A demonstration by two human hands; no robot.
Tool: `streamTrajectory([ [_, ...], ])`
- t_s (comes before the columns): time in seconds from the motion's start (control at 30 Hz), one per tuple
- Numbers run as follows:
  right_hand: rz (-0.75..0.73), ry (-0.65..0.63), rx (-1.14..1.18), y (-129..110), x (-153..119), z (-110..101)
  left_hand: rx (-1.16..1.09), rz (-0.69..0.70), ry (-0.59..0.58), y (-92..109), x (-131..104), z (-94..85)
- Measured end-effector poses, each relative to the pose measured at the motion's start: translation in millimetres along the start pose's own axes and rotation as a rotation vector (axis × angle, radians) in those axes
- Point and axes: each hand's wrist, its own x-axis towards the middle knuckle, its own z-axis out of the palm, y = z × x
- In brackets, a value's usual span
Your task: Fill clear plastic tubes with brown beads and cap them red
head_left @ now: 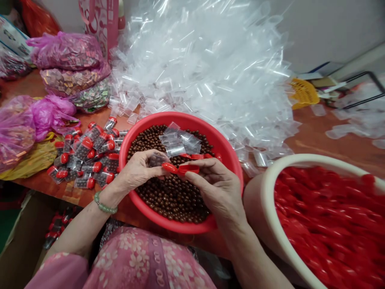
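Observation:
My left hand [135,170] is closed around a small clear plastic container [157,159] with dark balls showing inside. A red cap [170,167] shows at the tip of my left thumb; whether it is seated on the container I cannot tell. Between thumb and fingers, my right hand [221,188] pinches another red cap [189,169], close beside the first. Both hands are over a red basin [236,160] of shiny brown balls [174,204]. Several clear containers [176,143] lie on the balls, and a few red caps [207,155] sit behind my right fingers.
Filled red-capped containers [96,148] are heaped left of the basin, near pink plastic bags [67,52]. Behind rises a large pile of clear containers [204,60]. A cream tub [260,196] of red caps stands at right, a yellow basket [305,93] beyond.

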Motion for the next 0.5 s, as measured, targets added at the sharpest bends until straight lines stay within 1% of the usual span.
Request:
streamTrajectory([
  [0.17,-0.057,-0.031,-0.040,-4.0,1.4,-3.4,-0.079,0.018,-0.045,3.4,-3.7,-2.1],
  [0.3,-0.143,-0.107,-0.171,-2.7,2.8,-9.8,-0.197,-0.001,-0.066,2.4,-3.1,-4.4],
  [0.37,-0.200,-0.167,-0.265,-1.3,2.5,-10.6,-0.167,-0.007,-0.040,1.0,-2.1,-4.9],
  [0.43,-0.261,-0.232,-0.400,-0.9,2.3,-10.0,-0.081,0.021,0.004,-0.8,-1.0,-5.3],
  [0.5,-0.309,-0.302,-0.549,-1.5,2.9,-8.9,-0.017,0.046,0.016,-2.5,-0.1,-5.7],
])
